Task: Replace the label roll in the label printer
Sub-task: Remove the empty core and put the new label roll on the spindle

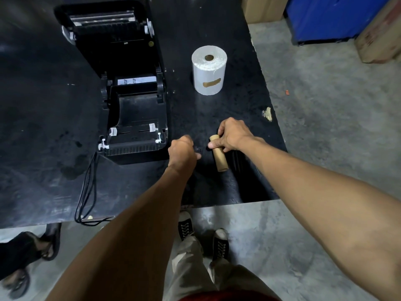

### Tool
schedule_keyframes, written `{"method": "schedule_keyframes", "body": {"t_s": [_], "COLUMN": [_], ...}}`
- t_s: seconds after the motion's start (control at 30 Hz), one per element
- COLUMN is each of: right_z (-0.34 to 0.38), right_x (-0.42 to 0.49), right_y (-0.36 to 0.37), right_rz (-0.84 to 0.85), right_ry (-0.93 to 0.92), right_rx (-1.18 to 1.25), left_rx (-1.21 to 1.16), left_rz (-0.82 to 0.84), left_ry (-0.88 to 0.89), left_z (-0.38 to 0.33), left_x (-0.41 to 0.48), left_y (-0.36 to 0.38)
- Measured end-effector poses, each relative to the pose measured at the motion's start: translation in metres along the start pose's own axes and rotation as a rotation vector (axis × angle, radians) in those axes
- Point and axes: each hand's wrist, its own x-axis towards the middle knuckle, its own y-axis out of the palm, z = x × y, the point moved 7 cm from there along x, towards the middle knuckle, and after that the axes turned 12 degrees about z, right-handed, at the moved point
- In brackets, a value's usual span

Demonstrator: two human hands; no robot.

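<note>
The black label printer (130, 118) sits on the black table (43, 127) with its lid swung up and its roll bay bare. A full white label roll (209, 70) stands upright to the right of it, sealed with a brown tape strip. Near the table's front edge my right hand (231, 134) grips an empty brown cardboard core (220, 158) lying on the table. My left hand (182, 152) is beside the printer's front right corner, fingers curled around a small black part that is mostly hidden.
Black cables (86, 192) trail from the printer over the table's front edge. A dark rod-like piece (236, 159) lies just right of the core. Cardboard boxes (262, 7) and a blue bin (329, 16) stand on the floor beyond. Another person's sandalled feet (32, 253) are at lower left.
</note>
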Motion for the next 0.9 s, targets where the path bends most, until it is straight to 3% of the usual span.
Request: {"method": "schedule_keyframes", "body": {"t_s": [0.3, 0.63, 0.9], "right_z": [0.002, 0.008, 0.020], "right_x": [-0.015, -0.030, 0.017], "right_y": [-0.034, -0.120, -0.149], "right_rz": [-0.067, -0.264, -0.289], "right_ry": [-0.024, -0.053, -0.079], "right_rx": [0.018, -0.078, 0.002], "left_rx": [0.094, 0.181, 0.262], "left_rz": [-0.097, -0.210, -0.177], "left_ry": [0.101, 0.208, 0.208], "left_z": [-0.028, -0.106, -0.147], "left_x": [-0.015, -0.030, 0.026], "left_y": [-0.020, -0.091, -0.121]}}
